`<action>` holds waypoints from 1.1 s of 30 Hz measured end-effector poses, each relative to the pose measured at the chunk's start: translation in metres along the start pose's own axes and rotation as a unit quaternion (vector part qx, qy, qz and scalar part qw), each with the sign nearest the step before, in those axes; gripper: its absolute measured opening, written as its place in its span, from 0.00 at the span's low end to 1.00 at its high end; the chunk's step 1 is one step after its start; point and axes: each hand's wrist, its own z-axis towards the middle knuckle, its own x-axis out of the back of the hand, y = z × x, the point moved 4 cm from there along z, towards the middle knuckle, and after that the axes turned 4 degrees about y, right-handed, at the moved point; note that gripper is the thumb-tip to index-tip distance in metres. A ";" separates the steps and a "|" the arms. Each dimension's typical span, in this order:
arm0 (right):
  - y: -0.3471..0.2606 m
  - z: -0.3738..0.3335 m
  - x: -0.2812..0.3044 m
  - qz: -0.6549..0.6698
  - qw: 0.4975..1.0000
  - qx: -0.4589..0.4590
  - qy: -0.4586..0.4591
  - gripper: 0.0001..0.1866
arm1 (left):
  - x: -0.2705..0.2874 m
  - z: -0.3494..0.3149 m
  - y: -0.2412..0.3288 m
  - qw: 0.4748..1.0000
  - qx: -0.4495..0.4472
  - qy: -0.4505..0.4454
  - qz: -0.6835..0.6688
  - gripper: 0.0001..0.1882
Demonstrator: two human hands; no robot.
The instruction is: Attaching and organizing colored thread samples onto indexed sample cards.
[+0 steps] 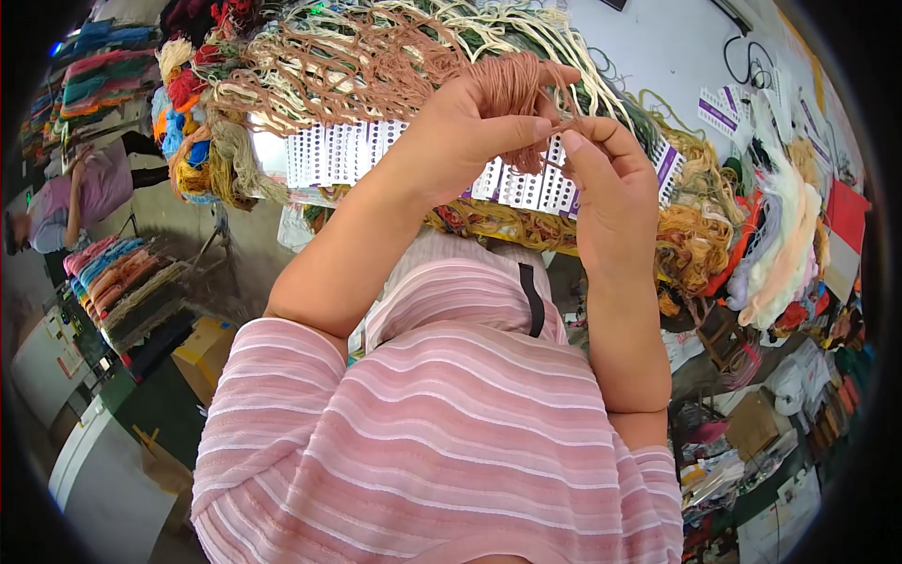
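Note:
A bundle of dusty-pink yarn (507, 86) is looped around the fingers of my left hand (458, 136), whose thumb points toward the right hand. My right hand (613, 183) is closed in a pinch on a strand of the same yarn, just beside the bundle. Both hands are raised over the near part of the table. Behind them lie long strands of brown-pink yarn (376, 70) on top of cream yarn (573, 52). White punched cards (348, 150) with rows of holes line the table's near side, partly hidden by my left forearm.
Coloured yarn hanks (193, 141) hang at the table's left end. Olive and brown yarn (700, 226) hangs at the right, near pale hanks (780, 235). A rack of folded coloured yarn (122, 282) stands at left. Another person (89, 193) is at the far left.

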 end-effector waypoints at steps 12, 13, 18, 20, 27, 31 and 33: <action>0.007 0.005 0.002 0.027 0.999 -0.021 -0.003 0.05 | 0.002 -0.001 -0.003 0.999 -0.009 -0.025 0.034 0.29; 0.008 0.006 0.003 0.028 0.999 -0.027 -0.010 0.05 | 0.003 0.000 -0.004 0.999 -0.008 -0.025 0.033 0.29; 0.011 0.011 0.012 0.042 0.997 -0.049 -0.040 0.04 | 0.009 0.012 -0.011 0.990 -0.012 -0.112 -0.084 0.31; 0.008 0.011 0.012 0.044 0.998 -0.031 -0.039 0.04 | 0.004 0.012 -0.012 0.995 -0.015 -0.084 -0.044 0.31; 0.003 0.011 0.017 -0.008 1.000 -0.003 -0.027 0.04 | -0.002 0.018 -0.008 0.992 -0.034 -0.068 0.104 0.32; 0.001 0.013 0.019 -0.026 1.000 -0.004 -0.004 0.03 | 0.002 0.023 -0.012 0.992 -0.041 -0.098 0.063 0.31; 0.002 0.018 0.025 -0.035 0.999 -0.011 0.003 0.03 | 0.005 0.030 -0.018 0.991 -0.052 -0.113 0.041 0.31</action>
